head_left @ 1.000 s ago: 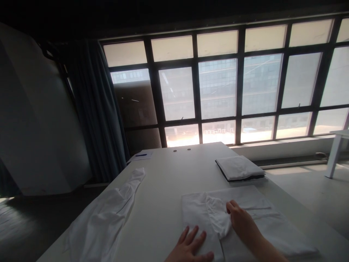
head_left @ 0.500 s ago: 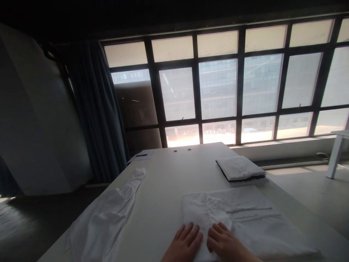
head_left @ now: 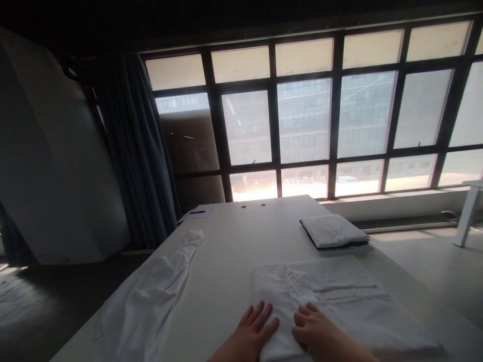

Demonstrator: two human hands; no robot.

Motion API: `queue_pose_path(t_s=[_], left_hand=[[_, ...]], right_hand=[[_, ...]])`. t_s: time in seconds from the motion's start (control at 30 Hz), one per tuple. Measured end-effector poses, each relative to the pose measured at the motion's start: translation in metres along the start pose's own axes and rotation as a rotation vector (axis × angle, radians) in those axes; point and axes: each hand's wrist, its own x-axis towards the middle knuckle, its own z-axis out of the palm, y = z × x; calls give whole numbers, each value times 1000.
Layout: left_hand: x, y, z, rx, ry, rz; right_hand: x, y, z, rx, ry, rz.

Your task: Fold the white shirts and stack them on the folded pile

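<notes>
A white folded garment [head_left: 347, 311] lies flat at the near right of the table, with a gathered, creased strip [head_left: 300, 284] running down it. My left hand [head_left: 252, 329] rests palm down on the garment's left edge, fingers spread. Just right of it, my right hand [head_left: 315, 327] has its fingers curled in at the lower end of the creased strip, closed on the cloth. The fingertips of that hand are partly hidden.
Another white garment [head_left: 147, 296] lies loosely along the table's left edge. A folded white and black stack [head_left: 334, 231] sits near the right edge. Paper with a pen [head_left: 197, 212] is at the far left of the white table [head_left: 241, 236]. Windows stand beyond.
My left hand has spread its fingers wider. My right hand has shifted slightly right and up, staying curled on the cloth. The view has shifted a little.
</notes>
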Motion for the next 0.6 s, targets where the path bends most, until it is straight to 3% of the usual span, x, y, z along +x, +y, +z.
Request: queue_pose_path(t_s=[0.13,0.3,0.43,0.53,0.6], left_hand=[[-3,2,-18,-7,21,9],[-3,7,-22,44,43,-10],[0,10,-24,28,-7,-24],[2,9,-24,-14,-54,-51],[3,8,-24,-54,-90,-69]], right_hand=[[-5,-9,-19,59,-44,28],[-11,-19,-40,78,-7,57],[-2,-20,-27,51,66,51],[6,-18,-7,19,203,94],[8,-14,8,-55,230,36]])
